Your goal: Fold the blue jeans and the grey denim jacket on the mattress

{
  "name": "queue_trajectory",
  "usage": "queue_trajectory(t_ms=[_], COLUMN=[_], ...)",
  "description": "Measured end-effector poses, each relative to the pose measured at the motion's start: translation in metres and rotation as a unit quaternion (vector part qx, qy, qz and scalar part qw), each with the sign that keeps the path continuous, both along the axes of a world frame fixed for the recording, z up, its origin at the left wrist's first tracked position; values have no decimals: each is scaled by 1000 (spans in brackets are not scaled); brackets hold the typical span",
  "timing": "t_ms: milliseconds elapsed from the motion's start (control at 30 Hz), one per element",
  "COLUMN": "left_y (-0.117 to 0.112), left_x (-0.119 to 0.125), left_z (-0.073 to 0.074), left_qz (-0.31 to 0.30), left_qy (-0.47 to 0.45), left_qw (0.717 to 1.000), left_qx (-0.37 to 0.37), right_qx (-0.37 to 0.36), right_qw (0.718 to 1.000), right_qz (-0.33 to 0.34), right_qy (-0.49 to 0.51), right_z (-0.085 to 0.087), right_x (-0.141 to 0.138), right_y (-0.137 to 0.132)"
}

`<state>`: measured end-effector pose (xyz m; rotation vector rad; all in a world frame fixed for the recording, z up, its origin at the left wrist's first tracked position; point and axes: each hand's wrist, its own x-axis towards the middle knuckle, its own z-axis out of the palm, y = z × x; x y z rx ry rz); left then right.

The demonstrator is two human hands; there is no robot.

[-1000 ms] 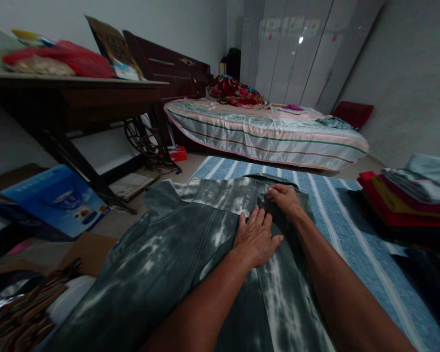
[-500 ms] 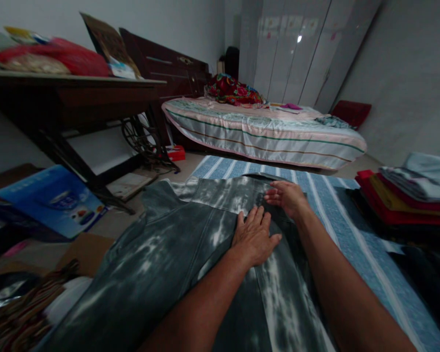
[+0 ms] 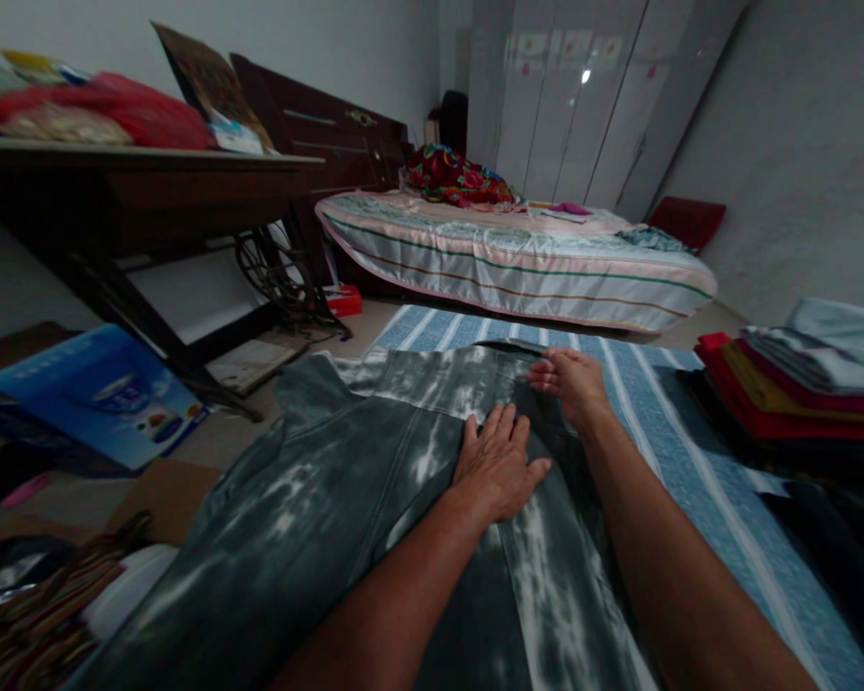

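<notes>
A grey-green bleached denim garment [image 3: 331, 499] lies spread on a blue striped mat [image 3: 684, 461] on the floor. My left hand [image 3: 499, 461] rests flat on the garment near its middle, fingers stretched out. My right hand [image 3: 570, 379] sits further away at the garment's far edge, fingers curled and pinching the fabric there. Both forearms reach in from the bottom of the view.
A stack of folded cloths [image 3: 799, 384] sits at the right. A bed [image 3: 518, 254] lies beyond the mat. A dark sewing table [image 3: 151, 192] stands at the left, with a blue box [image 3: 93, 393] leaning below it. White wardrobes [image 3: 568, 106] line the back wall.
My right hand lifted slightly off the garment's far edge, then closed its fingers on the fabric a little further right. My left hand stayed flat in place.
</notes>
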<state>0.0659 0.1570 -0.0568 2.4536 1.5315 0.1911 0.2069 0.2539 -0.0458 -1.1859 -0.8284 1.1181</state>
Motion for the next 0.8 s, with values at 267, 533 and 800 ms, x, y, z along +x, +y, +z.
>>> queue_trajectory(t_ms=[267,533,800], left_y=[0,-1,0], left_x=[0,0,1], left_z=[-2,1,-3], left_qz=[0,-1,10], left_qy=[6,3,2], left_qw=[1000,1000,1000], left_qx=[14,1,16], right_qx=[24,13,30], right_qw=[999,1000,999], right_qz=[-8,1,6], right_qy=[-35,-11,-35], right_z=[-14,-4,-22], right_x=[-15,-11,-18], right_y=[6,0,3])
